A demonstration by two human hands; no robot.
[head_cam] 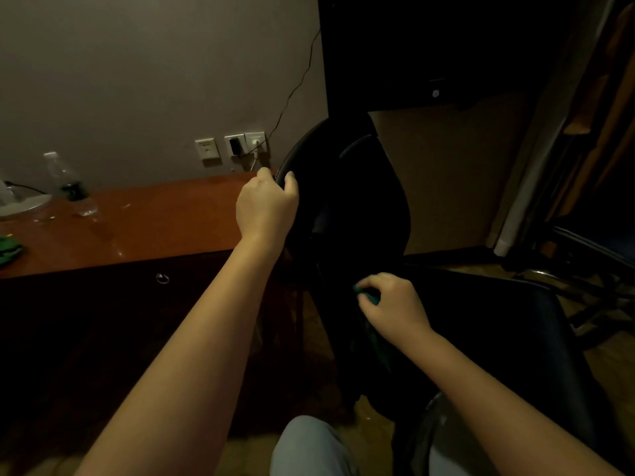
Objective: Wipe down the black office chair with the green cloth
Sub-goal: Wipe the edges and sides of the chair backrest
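The black office chair [360, 207] stands in front of me, its backrest upright at centre and its seat stretching to the right. My left hand [266, 206] grips the left edge of the backrest, fingers curled over the rim. My right hand [391, 305] holds the green cloth [372, 298] bunched under its fingers, pressed where backrest and seat meet. Most of the cloth is hidden by the hand and the dim light.
A reddish wooden desk [144, 221] runs along the left, bearing a clear plastic bottle [68, 183], a lamp base [24, 204] and something green [10, 250] at the far left. Wall sockets [233, 146] with a cable sit behind. A dark monitor [429, 49] hangs above the chair.
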